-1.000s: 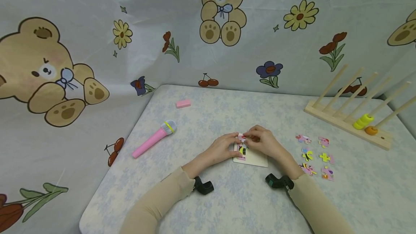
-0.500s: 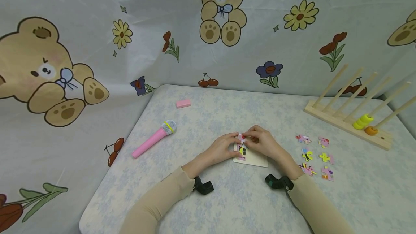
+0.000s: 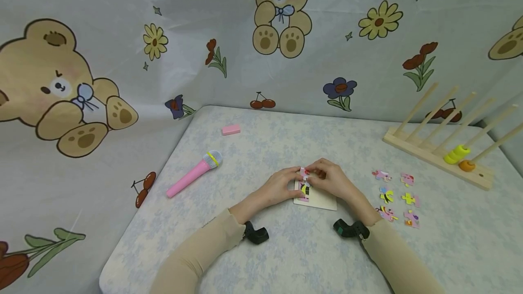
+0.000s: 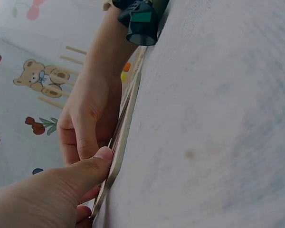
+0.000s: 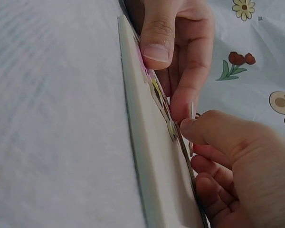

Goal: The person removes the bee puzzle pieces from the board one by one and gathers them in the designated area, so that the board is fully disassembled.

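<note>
A pale wooden puzzle board [image 3: 323,199] lies flat on the table in front of the person. Along its left side sit joined pink, yellow and black pieces [image 3: 304,189]. The left hand [image 3: 278,188] holds the board at the left, its thumb on the laid pieces and its fingers at the far edge. Between thumb and fingers, the right hand [image 3: 333,179] pinches a pink puzzle piece [image 3: 304,171] at the board's far left corner. In the right wrist view that piece [image 5: 191,147] stands tilted up, mostly covered by fingers.
Several loose puzzle pieces [image 3: 410,198] lie in two columns right of the board. Behind them stands a wooden peg rack [image 3: 433,158] with yellow and orange beads. At left are a pink toy microphone [image 3: 189,178] and a pink block [image 3: 231,129]. A bear-print curtain hangs behind.
Both hands stay at the board with almost no movement. The pink piece stays in the right fingers at the far left corner. The head view shifts very slightly.
</note>
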`<state>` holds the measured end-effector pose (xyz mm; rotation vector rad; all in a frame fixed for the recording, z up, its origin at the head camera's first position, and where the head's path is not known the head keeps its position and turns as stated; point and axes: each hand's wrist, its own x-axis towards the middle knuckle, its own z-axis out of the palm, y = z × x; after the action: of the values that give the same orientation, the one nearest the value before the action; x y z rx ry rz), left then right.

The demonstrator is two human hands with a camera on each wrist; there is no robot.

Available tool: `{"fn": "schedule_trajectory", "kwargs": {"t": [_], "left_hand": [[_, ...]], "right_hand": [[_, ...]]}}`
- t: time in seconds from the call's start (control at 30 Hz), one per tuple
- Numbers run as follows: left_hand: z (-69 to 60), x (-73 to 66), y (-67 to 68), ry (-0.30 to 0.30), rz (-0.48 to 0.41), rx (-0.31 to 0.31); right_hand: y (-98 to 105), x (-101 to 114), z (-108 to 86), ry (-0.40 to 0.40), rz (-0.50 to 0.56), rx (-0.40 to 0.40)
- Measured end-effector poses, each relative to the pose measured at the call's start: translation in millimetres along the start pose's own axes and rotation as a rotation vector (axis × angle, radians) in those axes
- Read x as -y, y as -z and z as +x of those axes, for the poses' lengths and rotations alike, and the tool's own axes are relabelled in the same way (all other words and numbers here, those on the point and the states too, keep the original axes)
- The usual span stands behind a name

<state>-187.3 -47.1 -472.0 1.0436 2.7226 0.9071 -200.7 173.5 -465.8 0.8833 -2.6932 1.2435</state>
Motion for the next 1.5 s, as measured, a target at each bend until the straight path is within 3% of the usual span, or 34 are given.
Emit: {"fn": "schedule_trajectory", "kwargs": {"t": [0.27,0.6,0.8,0.93,1.17,1.3,1.5], "left_hand": [[-0.9,0.0,-0.8,0.009,-0.007,0.012],[-0.5,1.5,-1.3,-0.008,-0.007,0.0],[-0.5,1.9,-1.5,-0.006,0.0,-0.003],[-0.3,1.4,-0.7,-0.006,-0.004,0.001],[-3.5,2.1,1.9,-0.022,0.015,-0.004],[-3.6,1.2,1.5,-0.03,0.004,-0.008],[-2.3,-0.9,1.5,-0.007,-0.015,0.007]], "right_hand": [[-2,-2,-1.8,-0.045,0.039,-0.018],[1,0,-0.3,-0.014,0.077,-0.044],[20,8,0.0,-0.043,0.109,-0.057],[51,7,-7.4,-0.074,0.043,-0.075],[102,-15,-33.8,-0.209,-0.111,-0.07],[110,-28,-52.4,-0.245,-0.196,-0.046],[108,-43,-70.7,-0.225,-0.265,-0.048]]}}
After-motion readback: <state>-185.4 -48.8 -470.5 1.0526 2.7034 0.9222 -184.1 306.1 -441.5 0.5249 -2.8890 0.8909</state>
